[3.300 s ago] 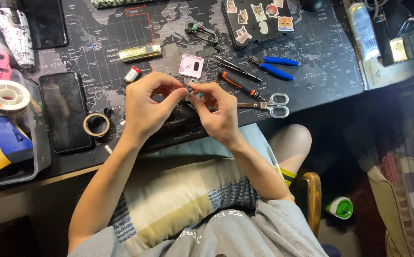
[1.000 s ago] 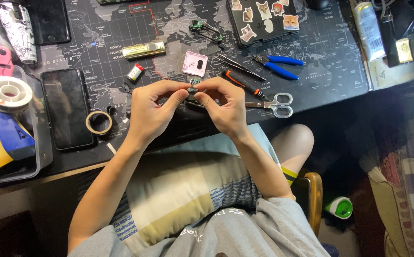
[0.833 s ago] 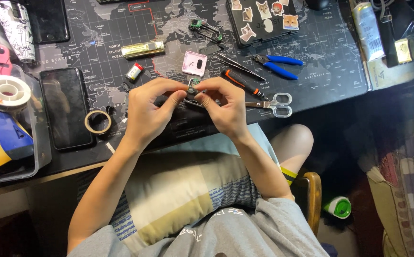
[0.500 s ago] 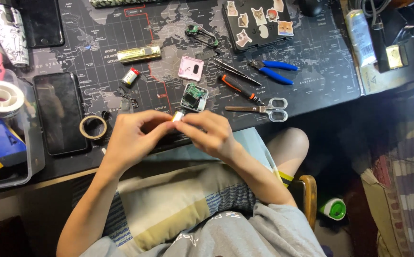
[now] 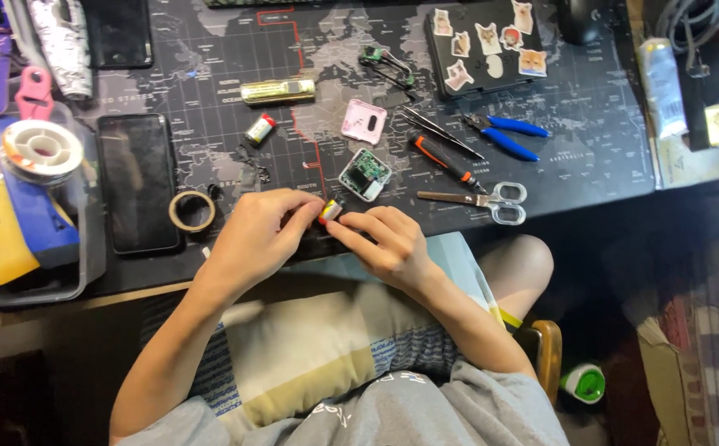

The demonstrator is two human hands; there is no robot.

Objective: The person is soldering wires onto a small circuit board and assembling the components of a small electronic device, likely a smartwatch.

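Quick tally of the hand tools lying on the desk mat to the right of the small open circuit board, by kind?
Scissors: 1
Blue-handled pliers: 1
Orange-and-black screwdriver: 1
Tweezers: 1
Total: 4

Both hands meet at the near edge of the dark desk mat point(image 5: 211, 74). The left hand point(image 5: 256, 239) and right hand point(image 5: 388, 244) pinch a small silver cylinder with a red end point(image 5: 330, 210) between their fingertips. Just beyond it lies a square green circuit module point(image 5: 365, 174); scissors point(image 5: 479, 199) lie to that module's right, a tape ring point(image 5: 192, 211) well to its left.
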